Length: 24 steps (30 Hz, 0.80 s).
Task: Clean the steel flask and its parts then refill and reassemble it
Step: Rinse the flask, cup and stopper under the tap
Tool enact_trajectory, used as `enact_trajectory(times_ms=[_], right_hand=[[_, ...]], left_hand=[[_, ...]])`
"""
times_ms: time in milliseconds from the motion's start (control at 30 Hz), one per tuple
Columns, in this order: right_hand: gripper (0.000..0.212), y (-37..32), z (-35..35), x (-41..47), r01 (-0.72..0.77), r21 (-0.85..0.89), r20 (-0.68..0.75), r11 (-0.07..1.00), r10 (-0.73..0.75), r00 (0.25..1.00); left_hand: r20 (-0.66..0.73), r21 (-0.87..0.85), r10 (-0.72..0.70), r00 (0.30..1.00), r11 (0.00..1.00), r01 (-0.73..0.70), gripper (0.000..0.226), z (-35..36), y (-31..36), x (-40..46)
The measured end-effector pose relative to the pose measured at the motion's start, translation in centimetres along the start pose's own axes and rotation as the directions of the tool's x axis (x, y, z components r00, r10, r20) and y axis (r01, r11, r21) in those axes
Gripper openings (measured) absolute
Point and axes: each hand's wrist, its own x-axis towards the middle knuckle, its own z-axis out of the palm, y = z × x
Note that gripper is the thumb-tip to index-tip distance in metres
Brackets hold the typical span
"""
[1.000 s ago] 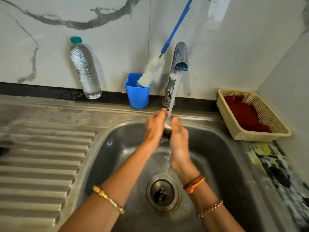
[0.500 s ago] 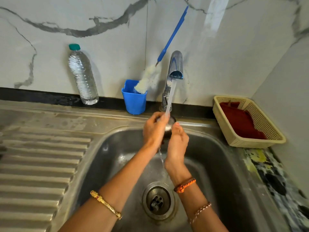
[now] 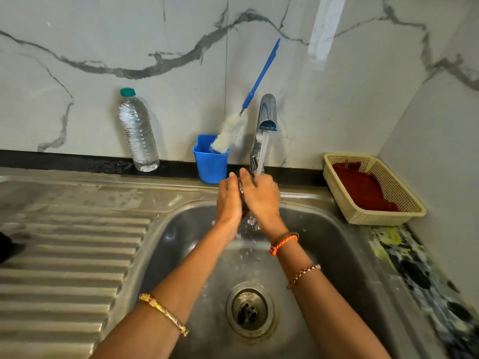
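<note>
A small dark steel flask part (image 3: 242, 196) is sandwiched between my two hands under the running tap (image 3: 267, 112), above the back of the sink (image 3: 337, 255). Only a thin sliver of it shows. My left hand (image 3: 228, 200) presses against its left side with fingers fairly straight. My right hand (image 3: 262, 198) curls over it from the right. The water stream (image 3: 261, 154) lands on my right hand's fingers and splashes down between my wrists. The flask body is not in view.
A blue cup (image 3: 211, 164) holding a blue-handled bottle brush (image 3: 259, 79) stands left of the tap. A clear water bottle (image 3: 137, 133) stands further left. A cream basket (image 3: 404, 218) with a red cloth sits at the right. The ribbed drainboard (image 3: 72, 255) lies left; a drain (image 3: 250, 309) is below.
My hands have rubbed around the part: the left hand's fingers have straightened and the right hand has come up over the part, under the stream. The camera has tilted slightly upward.
</note>
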Motion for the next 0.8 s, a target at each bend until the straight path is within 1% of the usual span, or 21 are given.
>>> enact_trajectory(times_ms=[33, 100, 133, 167, 200, 233, 267, 300, 333, 367, 400, 433, 467, 500, 533, 633, 700, 733, 800], right_hand=[[0.042, -0.1, -0.3, -0.1, 0.09, -0.114, -0.022, 0.989, -0.093, 0.995], [0.049, 0.7, -1.0, -0.7, 0.234, -0.261, -0.032, 0.936, -0.251, 0.967], [0.054, 1.2, -1.3, -1.3, 0.291, -0.306, -0.013, 0.907, -0.309, 0.951], [0.058, 1.8, -1.6, -1.9, 0.325, -0.315, 0.015, 0.892, -0.337, 0.941], [0.058, 2.5, -1.6, -2.5, 0.323, -0.268, 0.027, 0.908, -0.327, 0.944], [0.053, 3.0, -1.8, -3.3, 0.247, -0.16, 0.018, 0.956, -0.247, 0.969], [0.044, 3.3, -2.0, -4.0, 0.11, 0.008, 0.012, 0.994, -0.11, 0.994], [0.034, 3.6, -2.4, -4.5, -0.065, 0.202, 0.038, 0.977, 0.059, 0.998], [0.026, 3.8, -2.7, -4.8, -0.237, 0.386, 0.112, 0.892, 0.21, 0.971], [0.02, 3.7, -3.0, -4.9, -0.362, 0.525, 0.192, 0.77, 0.307, 0.932], [0.015, 3.5, -3.3, -4.9, -0.425, 0.614, 0.246, 0.666, 0.35, 0.904], [0.014, 3.2, -3.6, -4.7, -0.442, 0.651, 0.262, 0.617, 0.363, 0.894], [0.017, 2.8, -3.8, -4.7, -0.437, 0.663, 0.255, 0.607, 0.365, 0.895], [0.023, 2.5, -4.0, -4.8, -0.411, 0.659, 0.233, 0.63, 0.348, 0.908], [0.026, 2.2, -4.2, -4.9, -0.384, 0.649, 0.22, 0.657, 0.322, 0.921], [0.024, 1.7, -5.1, -6.9, -0.31, 0.55, 0.229, 0.776, 0.218, 0.949], [0.031, 2.1, -5.4, -8.2, -0.239, 0.476, 0.266, 0.846, 0.121, 0.956], [0.034, 2.3, -5.2, -8.7, -0.19, 0.411, 0.279, 0.892, 0.075, 0.957], [0.039, 2.4, -4.5, -9.5, -0.031, 0.228, 0.248, 0.973, -0.027, 0.968]], left_hand=[[0.003, -0.084, -0.094, 0.996, 0.992, 0.094, 0.033, 0.3, 0.6, -0.2], [0.027, -0.185, -0.247, 0.969, 0.951, 0.248, 0.036, 0.3, 1.6, -0.7], [0.059, -0.212, -0.331, 0.942, 0.918, 0.336, 0.037, 0.3, 2.0, -1.0], [0.103, -0.213, -0.4, 0.911, 0.886, 0.413, 0.038, 0.2, 2.3, -1.5], [0.13, -0.172, -0.425, 0.896, 0.88, 0.442, 0.039, 0.2, 2.4, -1.9], [0.139, -0.082, -0.406, 0.903, 0.904, 0.419, 0.039, 0.2, 2.3, -2.3], [0.137, 0.065, -0.345, 0.929, 0.939, 0.339, 0.039, 0.2, 1.9, -2.4], [0.152, 0.214, -0.252, 0.956, 0.952, 0.217, 0.04, 0.2, 1.6, -2.4], [0.181, 0.346, -0.149, 0.972, 0.935, 0.079, 0.04, 0.0, 1.3, -2.2], [0.218, 0.453, -0.07, 0.974, 0.891, -0.037, 0.038, -0.1, 1.4, -2.1], [0.237, 0.541, 0.003, 0.972, 0.83, -0.135, 0.036, -0.3, 1.6, -1.8], [0.252, 0.626, 0.065, 0.966, 0.749, -0.214, 0.034, -0.4, 2.0, -1.6], [0.271, 0.703, 0.112, 0.956, 0.655, -0.276, 0.034, -0.5, 2.4, -1.7], [0.286, 0.75, 0.148, 0.947, 0.58, -0.317, 0.036, -0.7, 2.8, -1.8], [0.295, 0.771, 0.171, 0.94, 0.538, -0.34, 0.038, -0.8, 3.2, -2.1], [0.318, 0.794, 0.212, 0.924, 0.474, -0.381, 0.044, -1.6, 3.2, -3.5], [0.35, 0.811, 0.213, 0.912, 0.418, -0.409, 0.05, -2.3, 3.2, -4.7], [0.361, 0.812, 0.214, 0.908, 0.406, -0.419, 0.052, -2.9, 3.3, -5.1], [0.373, 0.809, 0.218, 0.902, 0.4, -0.431, 0.056, -4.0, 4.0, -6.1]])
